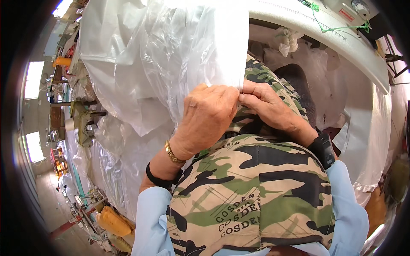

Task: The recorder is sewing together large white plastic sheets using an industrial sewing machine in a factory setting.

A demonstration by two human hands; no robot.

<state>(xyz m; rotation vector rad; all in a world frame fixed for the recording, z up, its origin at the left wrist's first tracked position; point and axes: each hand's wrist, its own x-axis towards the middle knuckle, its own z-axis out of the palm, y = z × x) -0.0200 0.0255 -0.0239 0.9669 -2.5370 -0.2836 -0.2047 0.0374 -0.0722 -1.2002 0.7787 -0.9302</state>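
**A Slick Edge, A Narrow Pinch**

Here's the glossy white plastic sheet (205,38), spread across the upper middle, its straight right edge dropping to a corner just above the green, tan and black camouflage apron (256,179). The danger, I'd say: a slip! Only a sliver of film looks gripped, and smooth plastic could slide free; an uneven pull might crease or stretch that edge. Those loose, rumpled folds at left could drag on it too.

Now the pose! The left hand (211,111) is curled almost into a fist, back upward, apparently closed on the lower edge, fingertips hidden. Opposite, the right hand (269,104) pinches the corner between thumb and forefinger, the pair touching or very nearly. Both forearms angle inward from light-blue sleeves (151,217). Beyond, the white tabletop (363,59) carries a thin green string (315,7)
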